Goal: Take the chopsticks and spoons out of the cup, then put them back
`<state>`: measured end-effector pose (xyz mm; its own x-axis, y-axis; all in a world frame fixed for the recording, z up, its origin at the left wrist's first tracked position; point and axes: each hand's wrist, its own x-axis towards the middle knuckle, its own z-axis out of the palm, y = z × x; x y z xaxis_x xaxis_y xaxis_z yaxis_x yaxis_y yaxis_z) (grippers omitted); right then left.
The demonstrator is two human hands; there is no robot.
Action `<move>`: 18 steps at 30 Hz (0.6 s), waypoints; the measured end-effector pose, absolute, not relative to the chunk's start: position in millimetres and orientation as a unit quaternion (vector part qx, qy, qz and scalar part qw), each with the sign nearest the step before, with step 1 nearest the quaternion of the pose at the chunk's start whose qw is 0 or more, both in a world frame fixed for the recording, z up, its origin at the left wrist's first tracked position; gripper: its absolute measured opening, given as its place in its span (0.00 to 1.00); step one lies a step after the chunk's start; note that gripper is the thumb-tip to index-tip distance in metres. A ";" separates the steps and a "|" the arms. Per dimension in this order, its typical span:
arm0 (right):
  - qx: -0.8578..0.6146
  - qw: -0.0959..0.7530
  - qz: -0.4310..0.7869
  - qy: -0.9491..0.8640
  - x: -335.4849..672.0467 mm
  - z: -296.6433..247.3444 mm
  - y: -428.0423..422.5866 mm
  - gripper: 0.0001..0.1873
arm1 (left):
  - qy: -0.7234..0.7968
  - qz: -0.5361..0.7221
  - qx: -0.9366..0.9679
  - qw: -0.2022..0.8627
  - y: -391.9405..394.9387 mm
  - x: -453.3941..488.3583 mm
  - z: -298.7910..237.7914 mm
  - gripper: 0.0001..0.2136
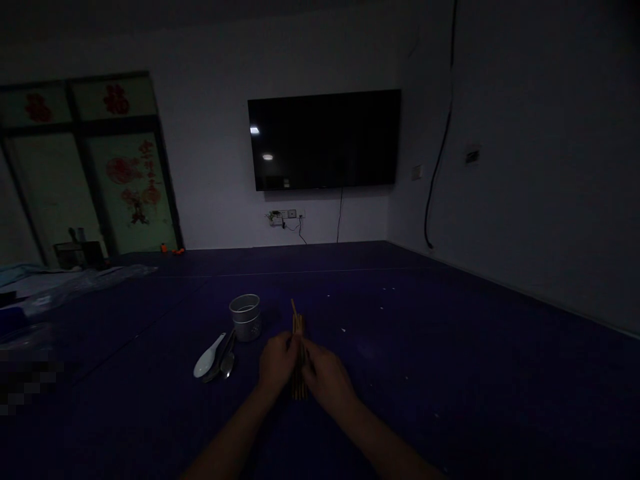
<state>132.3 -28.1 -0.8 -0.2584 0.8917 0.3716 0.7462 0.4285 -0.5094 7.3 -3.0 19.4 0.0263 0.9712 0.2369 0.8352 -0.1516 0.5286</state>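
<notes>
My left hand (pixel 277 363) and my right hand (pixel 325 375) meet over a bundle of wooden chopsticks (pixel 298 323) that lies on the dark blue surface (pixel 450 373). Both hands have their fingers closed round the bundle, whose far ends stick out beyond my fingers. Just left of the hands stands a small metal cup (pixel 245 317). Beside it lie a white spoon (pixel 209 357) and a metal spoon (pixel 227 363), with a dark utensil between them.
The room is dim. A black television (pixel 325 140) hangs on the far wall above a socket with cables. At the far left lie crumpled plastic sheets (pixel 75 283), and behind them stand glass doors with red paper decorations (pixel 135 180).
</notes>
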 end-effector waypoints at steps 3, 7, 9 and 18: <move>-0.497 0.343 0.140 -0.785 129.5 -3.1 -26.6 0.34 | 0.617 0.335 0.693 0.166 4.4 7.1 11.1 0.25; -0.466 0.360 0.158 -0.793 126.7 -4.0 -27.3 0.35 | 0.593 0.373 0.680 0.216 12.9 8.0 3.4 0.22; -0.463 0.357 0.167 -0.794 126.2 -3.7 -29.0 0.33 | 0.596 0.372 0.678 0.216 14.2 7.2 4.5 0.22; -0.521 0.308 0.095 -0.790 131.6 1.1 -32.4 0.22 | 0.686 0.125 0.715 0.038 4.3 -3.7 17.7 0.20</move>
<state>131.6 -32.4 1.1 -0.2666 0.8820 0.3885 0.7653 0.4388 -0.4709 -3.7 4.3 17.7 0.0267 0.9915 0.1277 0.9726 -0.0552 0.2258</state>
